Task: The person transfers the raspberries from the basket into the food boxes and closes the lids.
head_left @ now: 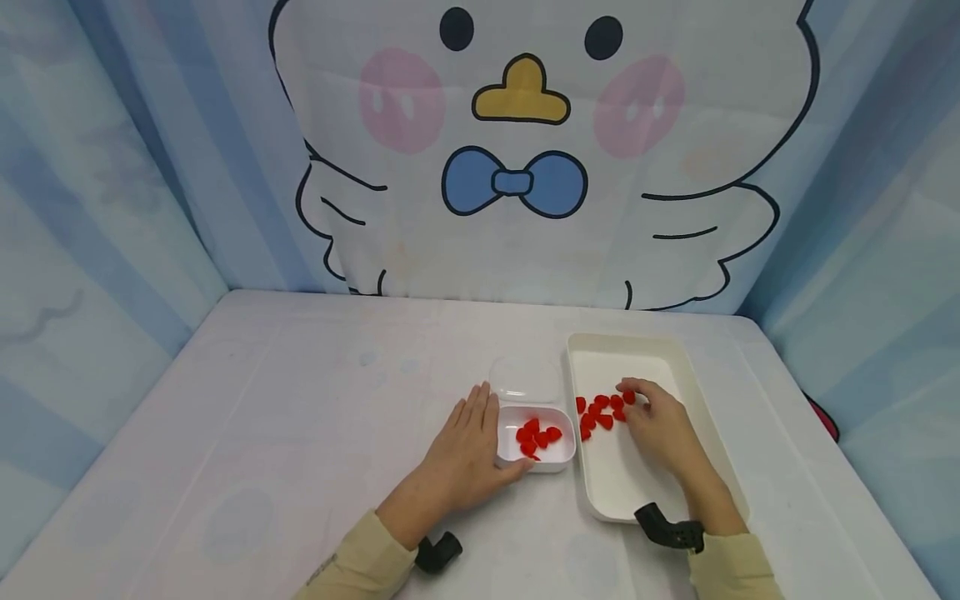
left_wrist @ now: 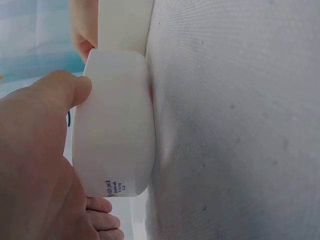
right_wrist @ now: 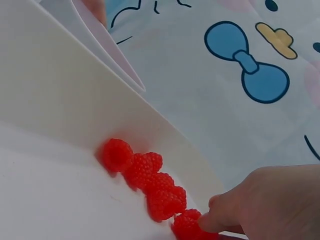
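My left hand [head_left: 468, 446] lies along the left side of a small white box [head_left: 564, 457], its fingers straight and its thumb at the near rim. Several red raspberries [head_left: 531, 432] sit inside the box. In the left wrist view the thumb [left_wrist: 80, 91] rests on the rim of the box [left_wrist: 114, 125], which has small printed text on its wall. My right hand [head_left: 663, 429] reaches into a white tray [head_left: 626, 492] and pinches a raspberry [head_left: 628, 397] between thumb and forefinger. More raspberries [right_wrist: 165, 197] lie bunched along the tray's wall in the right wrist view.
A clear plastic lid [head_left: 525, 382] lies just behind the small box. The tray stands right beside the box, on its right. All of it is on a white-covered table [head_left: 300, 400], with a printed curtain [head_left: 517, 250] behind and blue curtains at both sides.
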### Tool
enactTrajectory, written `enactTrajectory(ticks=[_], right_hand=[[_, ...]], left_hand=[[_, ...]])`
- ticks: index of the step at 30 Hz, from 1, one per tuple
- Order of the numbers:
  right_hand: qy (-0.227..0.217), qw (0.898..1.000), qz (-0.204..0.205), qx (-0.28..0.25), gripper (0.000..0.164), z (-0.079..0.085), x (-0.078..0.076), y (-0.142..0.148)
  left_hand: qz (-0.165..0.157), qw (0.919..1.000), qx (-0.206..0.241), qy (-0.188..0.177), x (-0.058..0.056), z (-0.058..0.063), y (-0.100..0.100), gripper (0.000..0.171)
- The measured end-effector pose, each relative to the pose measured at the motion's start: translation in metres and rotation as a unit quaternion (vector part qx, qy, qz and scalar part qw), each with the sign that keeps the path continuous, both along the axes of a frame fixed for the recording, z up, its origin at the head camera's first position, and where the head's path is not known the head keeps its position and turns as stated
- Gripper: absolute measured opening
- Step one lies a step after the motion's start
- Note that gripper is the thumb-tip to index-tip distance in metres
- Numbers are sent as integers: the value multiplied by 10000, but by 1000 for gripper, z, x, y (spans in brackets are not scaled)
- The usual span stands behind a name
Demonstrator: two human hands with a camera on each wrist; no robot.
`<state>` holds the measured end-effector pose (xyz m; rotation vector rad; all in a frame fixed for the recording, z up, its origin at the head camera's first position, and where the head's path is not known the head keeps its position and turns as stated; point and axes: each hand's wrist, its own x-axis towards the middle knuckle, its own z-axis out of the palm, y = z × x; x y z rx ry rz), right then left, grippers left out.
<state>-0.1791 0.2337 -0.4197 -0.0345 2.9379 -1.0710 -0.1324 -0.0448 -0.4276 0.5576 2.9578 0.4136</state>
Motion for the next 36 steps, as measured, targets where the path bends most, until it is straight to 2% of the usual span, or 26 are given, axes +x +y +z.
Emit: enactTrajectory(ticks=[5,12,22,32,36], right_hand=[[98,9999,15,75,37,0,2,-2],[258,9994,-178,149,33,-1,2,-3],[36,9989,-353,295,31,-2,2,-4],[-26,9988,-433,242,28,-1,3,-5],[95,9985,-454,300,27,-1,3,-4]], left_hand=[[12,10000,-31,-88,0,0,-1,100],[0,10000,-33,-27,1,1,-2,100],[17,10000,-26,-27,2,1,-2,99],[18,9999,-95,-47,1,1,-2,100],[29,10000,-74,-56,1,1,-1,100]])
